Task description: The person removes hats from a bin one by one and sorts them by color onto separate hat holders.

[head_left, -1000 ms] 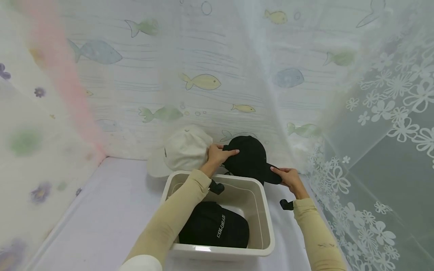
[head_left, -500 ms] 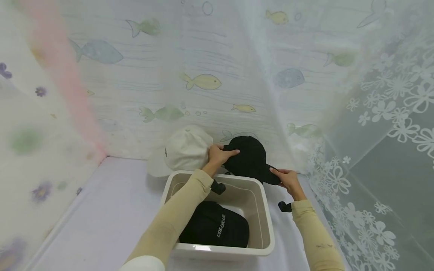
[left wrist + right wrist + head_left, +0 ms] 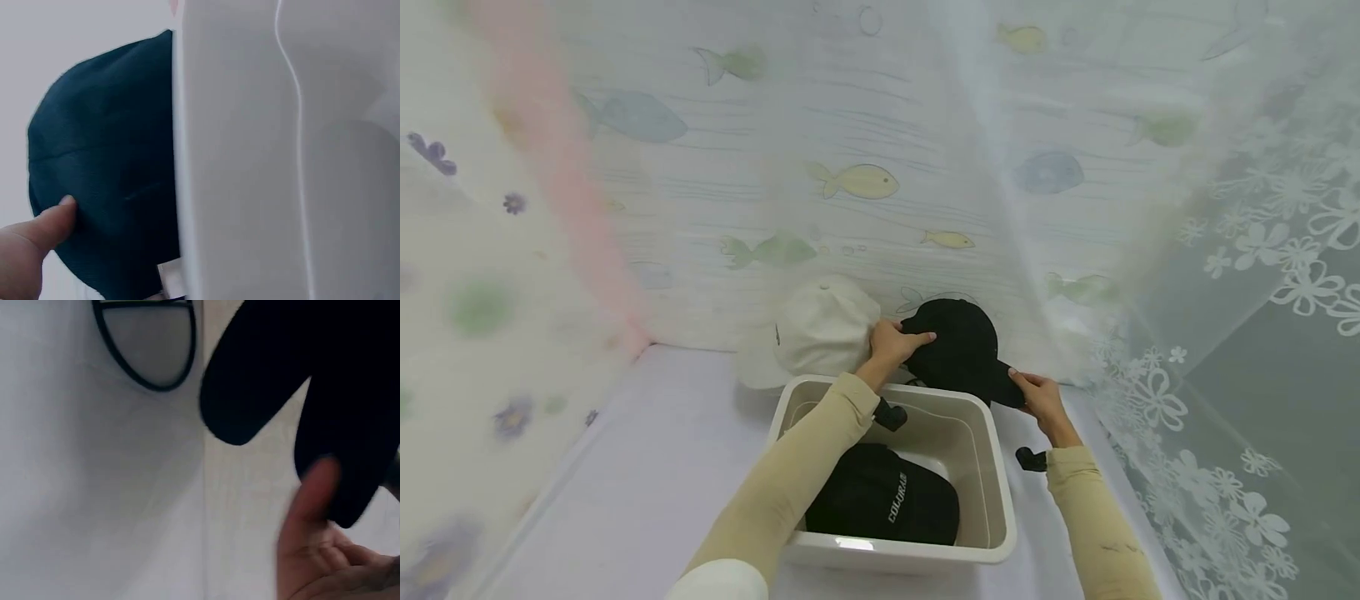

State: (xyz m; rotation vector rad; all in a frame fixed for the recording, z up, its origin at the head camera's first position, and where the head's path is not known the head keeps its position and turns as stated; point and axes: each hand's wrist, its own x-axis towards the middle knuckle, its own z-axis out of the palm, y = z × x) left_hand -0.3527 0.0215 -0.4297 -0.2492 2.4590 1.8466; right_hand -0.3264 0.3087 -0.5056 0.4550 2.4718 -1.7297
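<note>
A black baseball cap (image 3: 953, 346) is held between both hands just behind a light plastic tub. My left hand (image 3: 891, 343) grips its back edge, the thumb lying over the crown; the left wrist view shows that thumb on the dark cloth (image 3: 106, 144), with a pale tag (image 3: 172, 277) near the tub's rim. With thumb and fingers my right hand (image 3: 1041, 402) pinches the brim at the right; the right wrist view shows the thumb pressed on the brim (image 3: 350, 456). Immediately left of my left hand sits a white cap (image 3: 827, 329), brim to the left.
The tub (image 3: 1003, 500) stands in front, my left forearm crossing over it. Inside lies another black cap (image 3: 887, 500) with white lettering. A curtain printed with fish (image 3: 865, 182) hangs close behind the caps. Flowered netting (image 3: 1225, 400) borders the right side of the white surface (image 3: 685, 450).
The head view has shifted slightly, so the scene sits a little further right. Both hands keep their hold on the black cap, which stays almost in place behind the tub.
</note>
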